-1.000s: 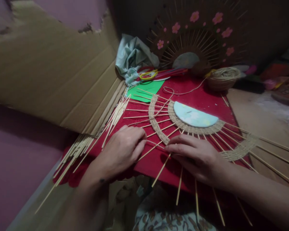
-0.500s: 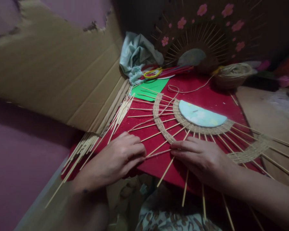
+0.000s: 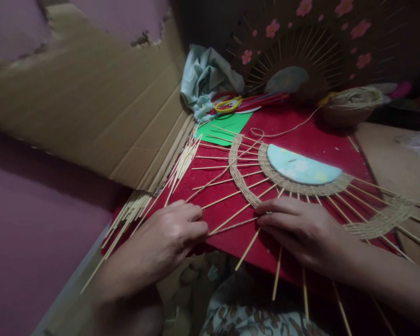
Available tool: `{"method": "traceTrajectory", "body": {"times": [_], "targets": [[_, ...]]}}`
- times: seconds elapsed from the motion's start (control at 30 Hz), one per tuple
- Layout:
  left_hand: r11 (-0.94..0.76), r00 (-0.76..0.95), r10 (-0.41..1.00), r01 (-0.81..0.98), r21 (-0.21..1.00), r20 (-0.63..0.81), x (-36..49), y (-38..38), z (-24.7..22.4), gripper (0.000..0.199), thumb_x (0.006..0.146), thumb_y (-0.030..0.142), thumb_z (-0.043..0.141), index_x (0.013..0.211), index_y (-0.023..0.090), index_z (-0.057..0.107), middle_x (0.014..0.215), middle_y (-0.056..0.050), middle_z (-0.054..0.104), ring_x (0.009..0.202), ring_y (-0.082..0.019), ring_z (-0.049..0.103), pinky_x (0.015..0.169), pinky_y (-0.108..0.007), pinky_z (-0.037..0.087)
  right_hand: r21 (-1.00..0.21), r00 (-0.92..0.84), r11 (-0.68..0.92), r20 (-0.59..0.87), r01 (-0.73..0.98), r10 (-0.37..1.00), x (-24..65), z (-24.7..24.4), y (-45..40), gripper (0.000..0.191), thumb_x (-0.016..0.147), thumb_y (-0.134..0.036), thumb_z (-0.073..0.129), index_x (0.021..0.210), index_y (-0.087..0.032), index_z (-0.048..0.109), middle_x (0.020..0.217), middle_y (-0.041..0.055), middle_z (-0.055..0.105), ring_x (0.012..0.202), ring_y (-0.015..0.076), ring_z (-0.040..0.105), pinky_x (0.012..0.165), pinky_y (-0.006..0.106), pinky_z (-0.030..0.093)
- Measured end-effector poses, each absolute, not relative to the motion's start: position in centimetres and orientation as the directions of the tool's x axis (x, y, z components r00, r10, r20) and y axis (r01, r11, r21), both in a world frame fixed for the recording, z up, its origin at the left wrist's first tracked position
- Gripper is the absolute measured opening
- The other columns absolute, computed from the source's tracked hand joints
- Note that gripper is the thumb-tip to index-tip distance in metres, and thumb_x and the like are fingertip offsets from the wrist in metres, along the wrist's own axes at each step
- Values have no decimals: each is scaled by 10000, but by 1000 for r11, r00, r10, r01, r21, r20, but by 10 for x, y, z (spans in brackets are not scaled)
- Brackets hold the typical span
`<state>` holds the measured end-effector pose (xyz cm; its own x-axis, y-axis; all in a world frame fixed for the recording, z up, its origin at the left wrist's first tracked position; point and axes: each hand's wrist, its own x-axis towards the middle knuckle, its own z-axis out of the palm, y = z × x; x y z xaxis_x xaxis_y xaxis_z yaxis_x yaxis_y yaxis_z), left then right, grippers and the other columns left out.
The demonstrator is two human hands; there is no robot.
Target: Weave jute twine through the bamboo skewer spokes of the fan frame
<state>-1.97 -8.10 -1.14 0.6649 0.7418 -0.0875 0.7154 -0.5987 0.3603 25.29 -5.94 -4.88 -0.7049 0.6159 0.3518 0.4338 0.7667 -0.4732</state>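
Note:
A half-round woven piece with thin sticks point(image 3: 224, 199) fanning out from a pale blue half-disc point(image 3: 303, 165) lies on the red cloth. Twine is woven across the sticks in an inner band point(image 3: 264, 161) and an outer band point(image 3: 236, 172). My left hand point(image 3: 178, 228) is closed on the twine point(image 3: 233, 227), which runs taut to the outer band. There my right hand point(image 3: 294, 228) pinches the band's edge and a stick, its fingers covering part of the weave. More twine trails from my left hand over the piece towards the back.
A ball of twine point(image 3: 359, 100) sits at the back right. Loose sticks point(image 3: 129, 210) lie at the left beside a cardboard sheet point(image 3: 91, 102). Yellow-handled scissors point(image 3: 227, 105), green paper point(image 3: 224, 128) and a blue-grey cloth point(image 3: 206, 79) are behind. A flowered fan point(image 3: 294, 60) stands at the back.
My left hand has drawn slightly left, away from my right hand, with more twine stretched between them. My right hand stays at the outer band. The whole view has shifted a little.

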Motion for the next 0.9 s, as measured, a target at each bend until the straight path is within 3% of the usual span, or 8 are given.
{"method": "traceTrajectory", "body": {"times": [0.17, 0.33, 0.5, 0.6, 0.8, 0.9], "targets": [[-603, 659, 745, 731, 320, -102, -18, -83, -9, 265, 913, 101, 379, 692, 165, 510, 778, -14, 518, 700, -131, 401, 611, -284, 271, -520, -716, 718, 258, 463, 649, 247, -36, -52, 209, 913, -192, 452, 872, -189, 656, 871, 76, 646, 747, 148, 601, 634, 249, 471], [-612, 663, 743, 729, 307, -95, -15, -81, -8, 264, 909, 108, 380, 688, 167, 511, 776, -17, 521, 692, -131, 411, 611, -284, 287, -310, -754, 788, 251, 532, 607, 224, -35, -37, 176, 876, -142, 479, 853, -183, 649, 839, 52, 620, 695, 137, 577, 559, 240, 379], [-585, 649, 750, 740, 331, -126, -15, -78, -7, 231, 898, 102, 410, 699, 166, 510, 795, -14, 524, 716, -130, 433, 624, -266, 312, -58, -812, 832, 190, 552, 552, 207, -40, -32, 132, 855, -120, 482, 817, -167, 600, 844, 48, 574, 529, 105, 448, 456, 272, 213], [-577, 638, 761, 748, 329, -115, -17, -77, -9, 197, 901, 117, 428, 733, 168, 518, 817, -14, 530, 731, -128, 443, 642, -260, 328, 21, -826, 835, 161, 550, 540, 206, -43, -34, 162, 872, -102, 428, 824, -167, 568, 815, 51, 555, 529, 123, 433, 454, 278, 199], [-572, 630, 769, 754, 321, -109, -19, -76, -14, 174, 918, 156, 428, 792, 173, 546, 833, -19, 547, 747, -133, 466, 659, -257, 358, 26, -810, 838, 273, 545, 519, 208, -50, -36, 199, 866, -67, 386, 798, -183, 533, 763, 41, 534, 586, 157, 441, 495, 284, 238], [-551, 584, 809, 795, 253, -75, -16, -73, -13, 198, 934, 195, 405, 794, 168, 541, 823, -28, 549, 744, -142, 474, 655, -264, 369, 5, -805, 843, 300, 538, 512, 210, -52, -37, 209, 877, -71, 376, 795, -184, 531, 755, 36, 530, 600, 156, 441, 515, 283, 252]]}}
